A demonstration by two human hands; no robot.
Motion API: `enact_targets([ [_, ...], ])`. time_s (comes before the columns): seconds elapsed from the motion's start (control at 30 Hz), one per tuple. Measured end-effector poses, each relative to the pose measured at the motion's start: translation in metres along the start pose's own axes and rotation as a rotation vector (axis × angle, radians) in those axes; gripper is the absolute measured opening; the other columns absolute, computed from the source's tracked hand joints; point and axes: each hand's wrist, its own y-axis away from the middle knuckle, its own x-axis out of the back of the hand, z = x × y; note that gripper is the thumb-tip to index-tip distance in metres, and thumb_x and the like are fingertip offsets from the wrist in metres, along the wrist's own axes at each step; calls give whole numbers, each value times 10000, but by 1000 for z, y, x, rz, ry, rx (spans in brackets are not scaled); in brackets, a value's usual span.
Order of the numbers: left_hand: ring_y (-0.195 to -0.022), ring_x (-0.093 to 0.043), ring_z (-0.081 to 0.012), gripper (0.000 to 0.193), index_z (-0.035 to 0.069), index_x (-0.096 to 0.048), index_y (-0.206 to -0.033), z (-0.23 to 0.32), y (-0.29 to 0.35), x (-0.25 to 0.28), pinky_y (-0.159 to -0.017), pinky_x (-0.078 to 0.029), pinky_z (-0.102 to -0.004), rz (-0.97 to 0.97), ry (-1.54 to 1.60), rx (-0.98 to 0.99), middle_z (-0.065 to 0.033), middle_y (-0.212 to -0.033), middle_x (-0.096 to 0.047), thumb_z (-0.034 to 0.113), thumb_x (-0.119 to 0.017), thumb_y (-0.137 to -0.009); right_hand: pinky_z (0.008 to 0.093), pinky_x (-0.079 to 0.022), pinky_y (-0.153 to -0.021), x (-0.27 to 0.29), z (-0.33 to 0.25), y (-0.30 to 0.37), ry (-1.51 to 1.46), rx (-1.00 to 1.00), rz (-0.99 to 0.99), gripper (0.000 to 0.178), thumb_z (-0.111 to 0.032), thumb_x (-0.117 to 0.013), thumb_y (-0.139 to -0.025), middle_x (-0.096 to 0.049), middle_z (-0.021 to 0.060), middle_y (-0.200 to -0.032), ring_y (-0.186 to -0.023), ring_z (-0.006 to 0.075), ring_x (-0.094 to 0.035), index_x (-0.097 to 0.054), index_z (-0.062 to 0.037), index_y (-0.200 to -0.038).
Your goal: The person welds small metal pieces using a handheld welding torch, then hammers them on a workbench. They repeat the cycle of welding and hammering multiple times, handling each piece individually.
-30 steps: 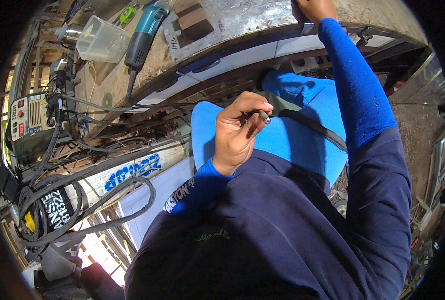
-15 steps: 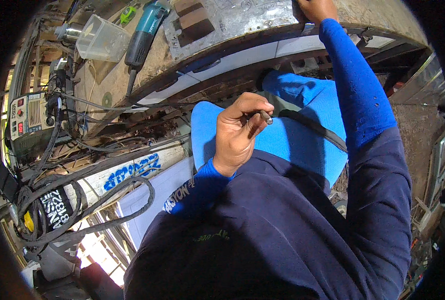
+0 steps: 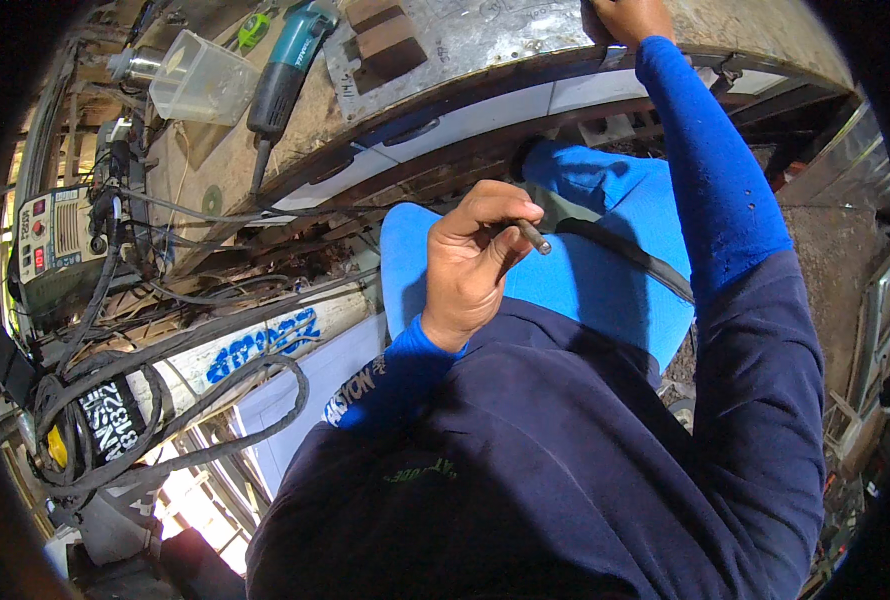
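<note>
My left hand [image 3: 470, 262] is raised in front of my torso, its fingers curled. Thumb and forefinger pinch a short, thin, grey-brown stick [image 3: 534, 237] with a paler tip, rather like a cigarette. My right arm stretches forward to the workbench, where my right hand [image 3: 637, 20] rests at the metal top [image 3: 505, 38]. The upper edge of the picture cuts off part of that hand, and its fingers are mostly hidden. A small dark patch shows beside it; what it is I cannot make out.
On the bench's left lie a teal and black angle grinder [image 3: 290, 75], a clear plastic container [image 3: 203, 80] and brown blocks [image 3: 385, 42]. A welding machine [image 3: 60, 235] stands further left. Thick cables [image 3: 295, 400] loop over a white cylinder [image 3: 255, 350] below it.
My left hand has shifted very slightly left and up, and the stick's tip now points a little lower. My right hand stays at the bench.
</note>
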Motion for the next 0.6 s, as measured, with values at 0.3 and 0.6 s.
enact_targets([
  [0.3,-948,-698,-117,189,18,-775,-1210,4,0,6,-819,-609,-249,37,-107,-44,-66,-1177,-668,73,-780,-1029,480,-622,-854,-7,-6,2,15,28,-3,298,-335,-810,-916,-810,231,-1004,-942,401,-794,-856,-79,-1060],
  [0.6,-824,-759,-155,193,-13,-796,-1162,39,-54,64,-614,-580,-270,530,-570,-72,-84,-1013,-783,104,-815,-1009,502,-578,-962,0,17,-5,244,195,-44,422,-469,-753,-1009,-772,204,-1131,-1082,416,-733,-841,-91,-1176],
])
